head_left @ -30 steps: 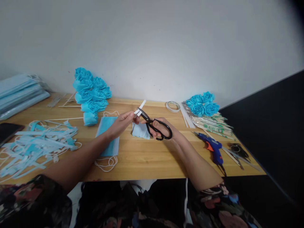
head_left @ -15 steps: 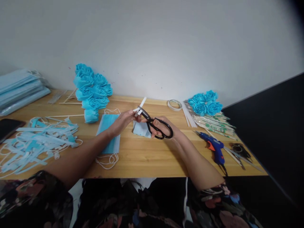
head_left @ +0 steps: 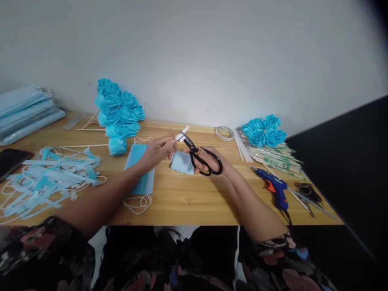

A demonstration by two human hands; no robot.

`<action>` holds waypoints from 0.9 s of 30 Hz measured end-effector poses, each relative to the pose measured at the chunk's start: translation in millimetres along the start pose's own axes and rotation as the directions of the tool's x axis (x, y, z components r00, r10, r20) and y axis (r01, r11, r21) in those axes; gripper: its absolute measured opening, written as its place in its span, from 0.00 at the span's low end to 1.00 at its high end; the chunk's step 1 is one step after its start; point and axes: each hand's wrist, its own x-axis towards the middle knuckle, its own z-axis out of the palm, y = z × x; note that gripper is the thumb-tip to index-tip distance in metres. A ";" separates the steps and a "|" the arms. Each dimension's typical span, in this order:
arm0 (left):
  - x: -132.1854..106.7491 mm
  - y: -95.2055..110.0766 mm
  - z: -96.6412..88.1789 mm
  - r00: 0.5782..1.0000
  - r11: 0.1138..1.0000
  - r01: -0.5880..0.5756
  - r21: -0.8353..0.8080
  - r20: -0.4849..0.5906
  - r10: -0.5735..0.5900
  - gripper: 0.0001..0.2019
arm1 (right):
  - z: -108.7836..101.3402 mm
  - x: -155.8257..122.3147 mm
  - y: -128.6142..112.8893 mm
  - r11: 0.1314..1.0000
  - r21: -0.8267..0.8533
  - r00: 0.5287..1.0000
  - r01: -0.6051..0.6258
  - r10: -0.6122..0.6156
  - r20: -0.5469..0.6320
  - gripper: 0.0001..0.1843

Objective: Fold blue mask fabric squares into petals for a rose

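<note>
My right hand [head_left: 209, 159] is closed on black-handled scissors [head_left: 191, 147], whose blades point up and left. Between the blades lies a narrow white strip [head_left: 178, 137]. The fingertips of my left hand [head_left: 162, 150] pinch that strip at its left end. Below the blades, a light blue folded piece of fabric [head_left: 182, 163] rests on the table. Partly under my left wrist is a blue face mask [head_left: 136, 161] with white ear loops.
Cut mask strips [head_left: 57, 178] and a phone [head_left: 12, 161] lie left, below stacked masks [head_left: 27, 113]. Blue flowers [head_left: 117, 113] stand behind. To the right are a tape roll [head_left: 224, 133], wrapped sticks [head_left: 279, 157], more flowers [head_left: 263, 131] and a glue gun [head_left: 274, 186].
My left hand has shifted slightly, its fingers now more curled around the strip's end. The strip and scissor tips have moved a little right and up.
</note>
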 end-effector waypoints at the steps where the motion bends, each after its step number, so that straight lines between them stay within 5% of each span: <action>1: 0.2 0.4 0.3 1.000 1.000 0.015 -0.012 -0.010 -0.015 0.18 | 0.4 -0.1 0.1 1.000 -0.004 1.000 -0.005 0.005 0.003 0.40; 5: 1.6 0.5 1.1 0.998 0.997 0.033 -0.076 -0.054 -0.037 0.14 | 1.1 -0.4 -0.5 0.999 -0.030 0.998 -0.024 0.026 0.055 0.40; 10: 4.4 -2.3 -0.1 0.986 0.990 0.051 -0.130 -0.152 -0.070 0.15 | 0.8 1.4 -0.1 0.989 -0.116 0.956 -0.089 0.117 0.268 0.36; 14: 4.9 -3.2 0.0 0.982 0.988 0.047 -0.150 -0.174 -0.074 0.15 | 3.3 1.7 -1.3 0.987 -0.158 0.909 0.033 0.036 0.416 0.39; 18: 4.5 -4.0 0.8 0.978 0.971 0.069 -0.230 -0.177 -0.112 0.15 | -0.1 -2.3 -6.0 0.984 -0.079 0.924 0.161 -0.122 0.363 0.44; 27: 4.6 -6.8 0.9 0.986 0.943 0.104 -0.316 -0.090 -0.139 0.19 | -8.1 -4.2 -12.5 0.988 -0.147 0.967 0.043 -0.004 0.255 0.37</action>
